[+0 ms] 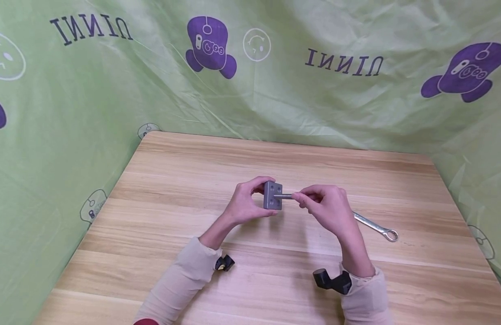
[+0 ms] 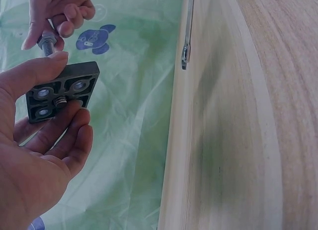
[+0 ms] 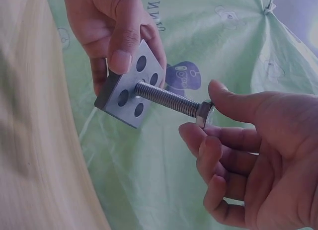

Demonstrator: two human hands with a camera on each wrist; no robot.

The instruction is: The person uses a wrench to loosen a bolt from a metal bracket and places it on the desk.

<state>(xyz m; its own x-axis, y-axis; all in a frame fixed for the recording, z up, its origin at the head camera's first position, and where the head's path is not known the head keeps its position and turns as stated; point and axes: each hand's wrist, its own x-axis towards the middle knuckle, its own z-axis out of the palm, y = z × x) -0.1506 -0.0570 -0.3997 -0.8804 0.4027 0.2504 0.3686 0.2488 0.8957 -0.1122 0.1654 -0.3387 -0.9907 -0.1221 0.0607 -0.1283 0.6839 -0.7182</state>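
Note:
My left hand [image 1: 244, 203] grips a small grey plate [image 3: 119, 103] by its edges, thumb on one side and fingers on the other. Holes sit near the plate's corners, and a threaded bolt [image 3: 169, 98] runs through its middle. In the left wrist view the bolt's tip [image 2: 60, 101] pokes out of the ribbed back face. At the other end, my right hand [image 1: 327, 205] pinches the hex head [image 3: 203, 113] between thumb and fingers. Most of the thread stands out on the right-hand side. Both hands hold the parts above the table.
A combination wrench [image 1: 374, 225] lies on the wooden table [image 1: 185, 176], partly hidden behind my right hand and wrist; its ring end points right. Green cloth [image 1: 274, 99] with purple figures hangs round the table's back and sides. Black wrist mounts [image 1: 331, 280] sit on both sleeves.

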